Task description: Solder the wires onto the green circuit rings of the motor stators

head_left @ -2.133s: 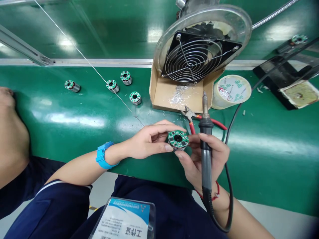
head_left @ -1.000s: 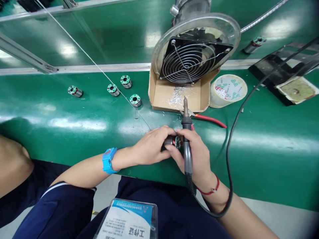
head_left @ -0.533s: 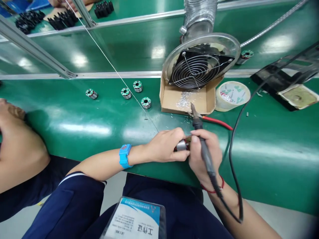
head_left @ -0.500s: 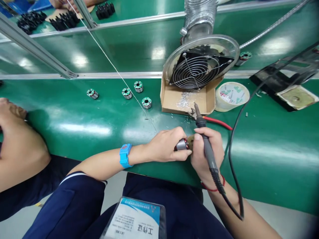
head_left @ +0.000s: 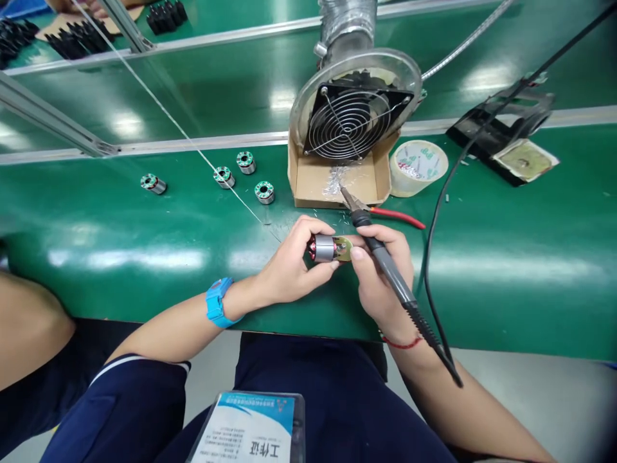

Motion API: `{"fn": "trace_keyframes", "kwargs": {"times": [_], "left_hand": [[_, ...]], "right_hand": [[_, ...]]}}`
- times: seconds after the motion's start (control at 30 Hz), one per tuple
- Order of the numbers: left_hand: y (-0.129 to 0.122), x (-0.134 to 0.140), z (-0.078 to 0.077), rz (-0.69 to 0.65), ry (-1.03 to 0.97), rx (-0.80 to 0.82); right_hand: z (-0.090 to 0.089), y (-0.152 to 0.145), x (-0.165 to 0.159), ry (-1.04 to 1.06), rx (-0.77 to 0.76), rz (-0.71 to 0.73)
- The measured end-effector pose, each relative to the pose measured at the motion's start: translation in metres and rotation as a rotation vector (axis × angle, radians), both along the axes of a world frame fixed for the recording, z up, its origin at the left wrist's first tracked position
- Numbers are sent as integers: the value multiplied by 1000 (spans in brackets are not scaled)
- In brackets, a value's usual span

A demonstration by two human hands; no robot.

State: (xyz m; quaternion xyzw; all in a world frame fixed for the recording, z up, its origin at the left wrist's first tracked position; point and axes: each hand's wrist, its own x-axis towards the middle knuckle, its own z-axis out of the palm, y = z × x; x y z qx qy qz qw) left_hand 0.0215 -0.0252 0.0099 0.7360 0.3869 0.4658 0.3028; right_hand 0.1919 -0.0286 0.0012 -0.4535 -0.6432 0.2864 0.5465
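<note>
Between thumb and fingers, my left hand (head_left: 292, 263) grips a motor stator (head_left: 324, 248), a silver cylinder with reddish windings at its ends. A yellowish-green round circuit board (head_left: 343, 249) sits at the stator's right end, where the fingertips of my right hand (head_left: 383, 273) touch it. A soldering iron (head_left: 385, 260) lies held in my right hand, its tip pointing up and away toward the cardboard tray. Just beyond that hand are red-handled cutters (head_left: 398, 217), their jaws partly hidden behind the iron.
A fan (head_left: 346, 125) in a clear hood stands over a cardboard tray (head_left: 318, 200) with wire clippings. Right of it are a tape roll (head_left: 418, 183) and a black iron stand (head_left: 506, 141). Several stators (head_left: 264, 192) stand at left. The iron's cable (head_left: 429, 270) loops at right. A co-worker's arm (head_left: 29, 321) is at far left.
My left hand has opened its grasp slightly, showing more of the stator and board. The view has shifted, and the co-worker's hand at the left is out of sight.
</note>
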Motion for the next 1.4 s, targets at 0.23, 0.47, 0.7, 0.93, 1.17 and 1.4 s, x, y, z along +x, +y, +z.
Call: {"fn": "trace_keyframes", "kwargs": {"times": [0.23, 0.47, 0.7, 0.93, 1.17, 1.4], "left_hand": [[1, -3, 0, -72, -23, 32], [-5, -2, 9, -46, 90, -143], [-5, -5, 26, -129, 201, -510], [-3, -6, 9, -47, 440, 91], [0, -2, 7, -41, 585, 516], [-5, 4, 8, -3, 527, 541]], "right_hand": [[1, -3, 2, 203, -101, 203], [-4, -6, 5, 201, -141, 210], [-4, -6, 6, 126, -110, 214], [-2, -4, 6, 14, -126, 194], [5, -9, -1, -110, -33, 114], [6, -10, -7, 118, -96, -48]]}}
